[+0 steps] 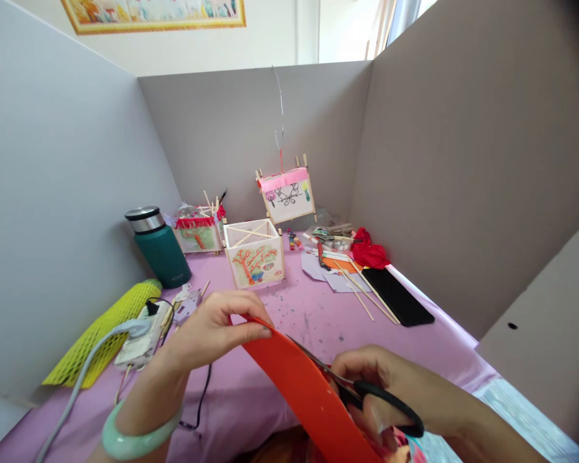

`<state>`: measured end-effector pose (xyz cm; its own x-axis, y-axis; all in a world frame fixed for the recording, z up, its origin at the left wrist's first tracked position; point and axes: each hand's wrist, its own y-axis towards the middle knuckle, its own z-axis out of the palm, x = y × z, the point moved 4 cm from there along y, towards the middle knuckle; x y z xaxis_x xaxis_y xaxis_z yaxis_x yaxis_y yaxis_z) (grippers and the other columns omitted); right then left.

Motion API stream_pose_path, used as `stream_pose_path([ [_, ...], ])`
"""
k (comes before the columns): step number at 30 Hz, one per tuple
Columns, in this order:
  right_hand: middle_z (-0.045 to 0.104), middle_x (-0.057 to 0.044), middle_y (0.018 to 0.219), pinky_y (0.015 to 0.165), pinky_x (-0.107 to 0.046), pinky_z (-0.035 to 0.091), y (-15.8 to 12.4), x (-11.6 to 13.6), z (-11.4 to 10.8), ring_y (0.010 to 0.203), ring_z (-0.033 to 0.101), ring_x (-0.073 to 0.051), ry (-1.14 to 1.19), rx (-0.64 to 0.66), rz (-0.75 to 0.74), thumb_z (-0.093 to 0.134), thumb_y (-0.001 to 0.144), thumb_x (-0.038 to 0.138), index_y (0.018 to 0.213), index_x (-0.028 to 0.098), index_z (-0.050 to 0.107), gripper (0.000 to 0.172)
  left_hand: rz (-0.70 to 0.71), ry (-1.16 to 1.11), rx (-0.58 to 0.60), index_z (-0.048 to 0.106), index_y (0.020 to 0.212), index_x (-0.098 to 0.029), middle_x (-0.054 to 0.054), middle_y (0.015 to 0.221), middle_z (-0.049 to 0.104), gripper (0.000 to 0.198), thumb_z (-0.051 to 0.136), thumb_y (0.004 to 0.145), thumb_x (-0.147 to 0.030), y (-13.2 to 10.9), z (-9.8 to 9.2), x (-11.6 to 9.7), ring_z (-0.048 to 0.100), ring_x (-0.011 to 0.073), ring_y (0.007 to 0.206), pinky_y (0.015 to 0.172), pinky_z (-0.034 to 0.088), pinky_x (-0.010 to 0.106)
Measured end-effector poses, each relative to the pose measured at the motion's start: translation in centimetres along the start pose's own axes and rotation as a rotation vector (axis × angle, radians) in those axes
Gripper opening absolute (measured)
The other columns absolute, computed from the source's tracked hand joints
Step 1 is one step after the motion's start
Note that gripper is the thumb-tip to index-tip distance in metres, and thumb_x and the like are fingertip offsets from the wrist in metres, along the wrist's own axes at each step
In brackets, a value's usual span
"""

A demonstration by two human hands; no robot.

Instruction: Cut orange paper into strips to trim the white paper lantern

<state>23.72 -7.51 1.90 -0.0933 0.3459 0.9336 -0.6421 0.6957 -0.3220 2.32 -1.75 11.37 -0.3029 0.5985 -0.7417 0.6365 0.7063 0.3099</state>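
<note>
My left hand (231, 325) pinches the upper end of a long red-orange paper strip (303, 392) between thumb and fingers. The strip slants down toward me at the bottom of the view. In my right hand (376, 379) is a pair of scissors (388, 399) with black handles, my fingers through the loops. Its blades lie along the strip's right edge, pointing up and left toward my left hand. How far the blades are apart is hard to see. Beyond my hands stands a box-shaped paper lantern (255, 263) with a drawn tree on its front.
A green bottle (161, 251), a yellow mesh sleeve (101, 328) and a power strip (142, 337) with cables lie left. A second lantern (289, 196) hangs from a wire. At right are wooden sticks (361, 296), a black phone (398, 297) and red cloth (369, 249). Grey partitions surround the table.
</note>
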Motion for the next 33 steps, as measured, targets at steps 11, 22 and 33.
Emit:
stream_pose_path([
  [11,0.056,0.008,0.052,0.035,-0.011,0.032,-0.2,-0.1,0.0,0.040,0.046,-0.004,0.004,0.004,0.034,0.075,0.062,0.024,0.087,0.015,0.062,0.029,-0.061,-0.051,0.009,0.071,0.071,-0.016,0.002,0.070,0.066,0.007,0.067,0.076,-0.017,-0.1,-0.1,0.4,0.059,0.0122,0.067,0.061,0.047,0.021],
  [22,0.062,0.005,0.069,0.039,-0.013,0.036,0.2,-0.7,0.0,0.049,0.055,-0.007,0.004,0.008,-0.017,0.083,0.056,0.029,0.089,0.015,0.064,0.041,-0.073,-0.078,0.037,0.071,0.069,-0.016,0.002,0.069,0.068,0.009,0.067,0.075,-0.022,0.3,0.3,0.6,0.060,0.0135,0.067,0.062,0.048,0.023],
  [33,0.057,0.007,0.058,0.034,-0.011,0.032,0.1,0.2,0.9,0.039,0.045,-0.003,0.091,-0.014,-0.019,0.082,0.055,0.028,0.082,0.014,0.062,0.037,-0.064,-0.124,0.024,0.071,0.069,-0.015,0.002,0.068,0.066,0.008,0.069,0.074,-0.021,0.3,0.5,0.6,0.059,0.0125,0.065,0.061,0.047,0.022],
])
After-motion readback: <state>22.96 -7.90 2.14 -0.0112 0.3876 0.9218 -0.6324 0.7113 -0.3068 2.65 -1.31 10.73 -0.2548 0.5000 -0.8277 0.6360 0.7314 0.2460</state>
